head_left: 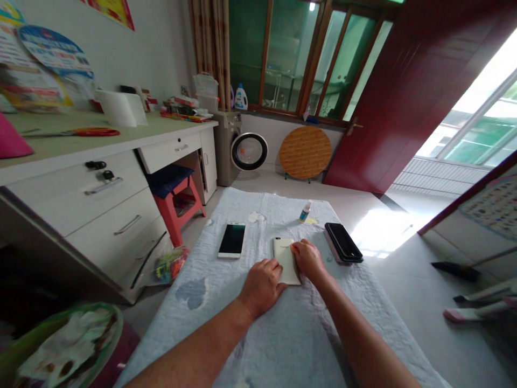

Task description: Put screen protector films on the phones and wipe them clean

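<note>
1. Head view, hands: taking the back of the white phone (286, 261) as my clock centre, I have the left hand (262, 286) at eight o'clock. Its fingers are loosely curled and touch the phone's left edge, the thumb beside the lower-left corner; whether it grips or only steadies the phone, I cannot tell.
2. My right hand (307, 260) sits at three o'clock, fingers drawn together. Its fingertips pinch a small orange piece (293, 248) against the phone's upper right side; most of that piece is hidden from me.
3. The phone itself lies flat, back up, camera end toward twelve o'clock, on the blue cloth (288, 345) that covers the bench between my two forearms.
4. Between nine and ten o'clock I see a second phone (231, 240), white-framed, lying screen up, well apart from my left hand.
5. At one o'clock a small bottle (305, 212) with a blue label stands toward the far edge.
6. Between two and three o'clock lies a stack of dark phones (343, 242), near my right hand but apart from it.
7. Beyond the bench, I find a red stool (182, 203) at ten o'clock, a round wooden board (306, 152) near twelve, and a red door (388, 102) at one.
</note>
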Motion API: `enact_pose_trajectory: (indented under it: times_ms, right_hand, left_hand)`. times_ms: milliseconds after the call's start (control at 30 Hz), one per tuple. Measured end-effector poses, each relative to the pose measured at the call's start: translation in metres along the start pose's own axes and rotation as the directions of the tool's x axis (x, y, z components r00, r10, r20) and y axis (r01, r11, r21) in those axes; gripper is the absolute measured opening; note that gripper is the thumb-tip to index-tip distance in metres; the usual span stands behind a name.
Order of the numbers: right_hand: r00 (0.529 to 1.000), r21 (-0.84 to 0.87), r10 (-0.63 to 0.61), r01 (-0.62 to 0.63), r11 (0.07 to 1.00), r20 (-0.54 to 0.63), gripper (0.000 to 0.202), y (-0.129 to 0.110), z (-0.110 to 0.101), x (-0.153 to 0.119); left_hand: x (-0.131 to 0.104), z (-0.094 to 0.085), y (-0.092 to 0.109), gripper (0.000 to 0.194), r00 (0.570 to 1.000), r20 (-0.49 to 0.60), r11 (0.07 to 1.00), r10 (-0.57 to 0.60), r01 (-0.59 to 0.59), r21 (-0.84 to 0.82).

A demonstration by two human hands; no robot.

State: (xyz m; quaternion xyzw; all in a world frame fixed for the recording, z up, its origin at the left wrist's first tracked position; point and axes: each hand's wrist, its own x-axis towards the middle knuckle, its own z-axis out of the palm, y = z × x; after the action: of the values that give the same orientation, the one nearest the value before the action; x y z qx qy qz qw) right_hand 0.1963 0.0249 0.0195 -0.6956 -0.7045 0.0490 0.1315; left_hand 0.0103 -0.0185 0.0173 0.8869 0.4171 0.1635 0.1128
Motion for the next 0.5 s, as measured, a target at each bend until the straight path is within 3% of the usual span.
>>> enact_pose_trajectory:
  times_ms: [300, 500]
  right_hand:
    - [0.999, 0.041, -0.029, 0.028, 0.999, 0.033, 0.027, -0.006, -0.009, -0.064]
    - [1.000, 0.082, -0.020, 0.018, 0.996, 0.024, 0.024, -0.009, -0.013, -0.085]
  left_hand:
    - [0.000, 0.002, 0.001, 0.021, 1.000, 0.004, 1.000, -0.008, 0.008, 0.005]
    - [-0.001, 0.005, 0.001, 0.020, 1.000, -0.009, 1.000, -0.012, 0.012, -0.027]
